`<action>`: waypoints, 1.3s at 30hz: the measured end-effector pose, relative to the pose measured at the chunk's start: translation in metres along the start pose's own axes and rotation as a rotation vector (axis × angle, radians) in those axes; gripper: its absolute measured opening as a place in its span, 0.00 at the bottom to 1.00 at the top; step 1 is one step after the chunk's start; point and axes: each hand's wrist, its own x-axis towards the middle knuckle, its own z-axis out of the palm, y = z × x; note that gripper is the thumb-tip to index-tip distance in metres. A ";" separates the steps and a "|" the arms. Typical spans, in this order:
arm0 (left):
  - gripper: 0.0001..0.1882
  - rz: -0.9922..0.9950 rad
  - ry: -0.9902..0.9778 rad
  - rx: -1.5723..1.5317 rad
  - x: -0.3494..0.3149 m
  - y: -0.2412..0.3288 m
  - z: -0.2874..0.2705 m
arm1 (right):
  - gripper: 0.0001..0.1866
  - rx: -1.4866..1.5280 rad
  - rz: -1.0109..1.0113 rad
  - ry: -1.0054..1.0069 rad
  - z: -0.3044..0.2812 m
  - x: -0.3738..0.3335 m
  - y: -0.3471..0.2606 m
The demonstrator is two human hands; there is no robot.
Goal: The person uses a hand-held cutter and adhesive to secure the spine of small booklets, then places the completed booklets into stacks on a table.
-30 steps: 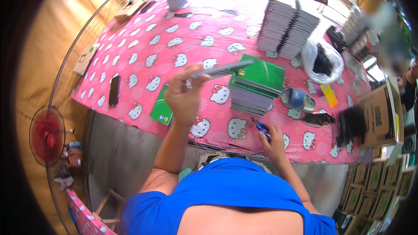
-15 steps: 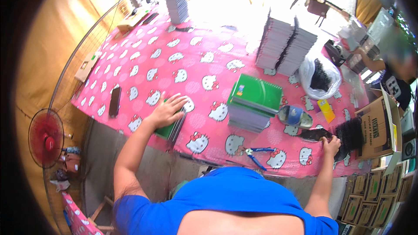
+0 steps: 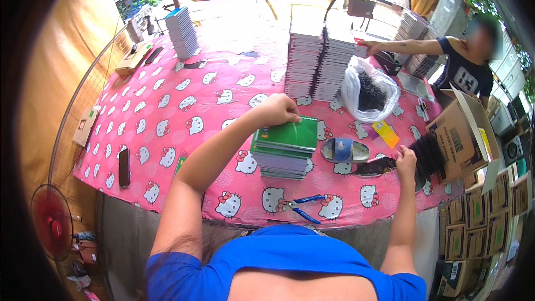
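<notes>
My left hand is over the stack of green notebooks, fingers bent and pinched at the far edge of the top notebook. Beside the black spiral binding coils at the right is my right hand, its fingers closed near a dark strip; what they hold is too small to make out. Part of another green notebook shows by my left forearm, which hides the rest of it. Blue-handled pliers lie with jaws apart near the front edge. A blue and grey slipper is right of the stack.
Two tall notebook stacks stand beyond the green ones, beside a white plastic bag of black coils. A carton lies at the right. A co-worker reaches in at the far right. A dark phone rests at the left.
My left hand has gone from the notebooks at the front left edge to the top of the green stack. My right hand stays by the coils. The co-worker's arm now reaches toward the tall stacks.
</notes>
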 end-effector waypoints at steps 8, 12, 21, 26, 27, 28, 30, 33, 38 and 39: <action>0.09 0.084 0.396 -0.258 -0.068 0.049 -0.005 | 0.11 0.942 -0.112 -0.136 -0.058 -0.019 -0.185; 0.06 0.322 0.678 0.059 -0.074 0.038 0.018 | 0.11 0.881 -0.302 -0.184 -0.076 -0.010 -0.245; 0.11 0.286 0.913 -0.004 -0.070 0.036 0.041 | 0.10 0.849 -0.287 -0.319 -0.074 0.010 -0.267; 0.12 0.327 0.977 -0.070 -0.068 0.037 0.046 | 0.09 0.985 -0.277 -0.707 -0.077 0.024 -0.264; 0.12 0.326 0.985 -0.058 -0.068 0.036 0.046 | 0.10 0.953 -0.334 -0.729 -0.081 0.027 -0.263; 0.12 0.325 0.992 -0.049 -0.067 0.036 0.047 | 0.10 0.919 -0.390 -0.751 -0.083 0.029 -0.264; 0.11 0.317 1.000 -0.031 -0.067 0.037 0.047 | 0.12 0.738 -0.554 -0.517 -0.082 0.022 -0.266; 0.11 0.307 0.993 -0.017 -0.069 0.040 0.047 | 0.13 0.833 -0.436 -0.481 -0.078 0.016 -0.269; 0.10 0.310 0.972 -0.011 -0.067 0.036 0.046 | 0.12 0.649 -0.530 -0.277 -0.078 0.010 -0.276; 0.10 0.316 0.971 -0.012 -0.067 0.036 0.047 | 0.11 0.641 -0.540 -0.303 -0.077 0.010 -0.277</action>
